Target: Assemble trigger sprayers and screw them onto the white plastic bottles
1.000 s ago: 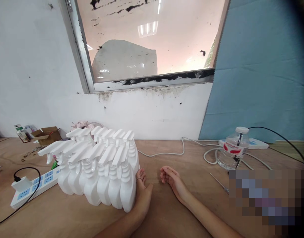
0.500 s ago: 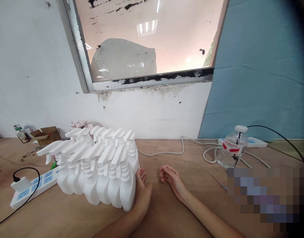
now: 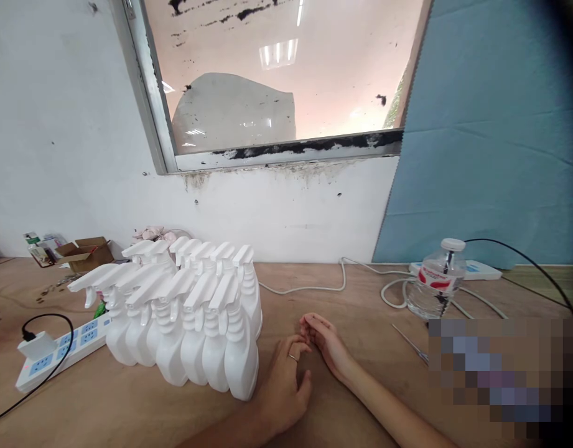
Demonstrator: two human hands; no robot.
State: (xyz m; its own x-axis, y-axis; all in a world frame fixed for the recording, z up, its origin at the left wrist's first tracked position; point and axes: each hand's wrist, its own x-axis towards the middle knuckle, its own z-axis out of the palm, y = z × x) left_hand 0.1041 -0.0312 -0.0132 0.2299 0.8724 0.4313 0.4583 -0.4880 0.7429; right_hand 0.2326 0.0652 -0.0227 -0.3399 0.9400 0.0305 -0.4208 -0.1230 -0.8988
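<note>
Several white spray bottles with trigger tops stand upright, packed in rows on the wooden table, left of my hands. My left hand, with a ring on one finger, is just right of the nearest bottle. Its fingers bend loosely and the thumb is apart; nothing shows in it. My right hand lies on its side on the table, fingers loosely curved toward the left, with no object visible in it. The fingertips of both hands are close together; whether they touch I cannot tell.
A power strip with a plugged-in adapter is at left. Behind it is an open cardboard box. On the right stand a clear plastic bottle, a white cable and slim metal scissors or tweezers. A blurred patch hides the lower right.
My left hand has moved right, away from the side of the nearest spray bottle, to my right hand's fingertips. The right hand and the bottles have hardly moved.
</note>
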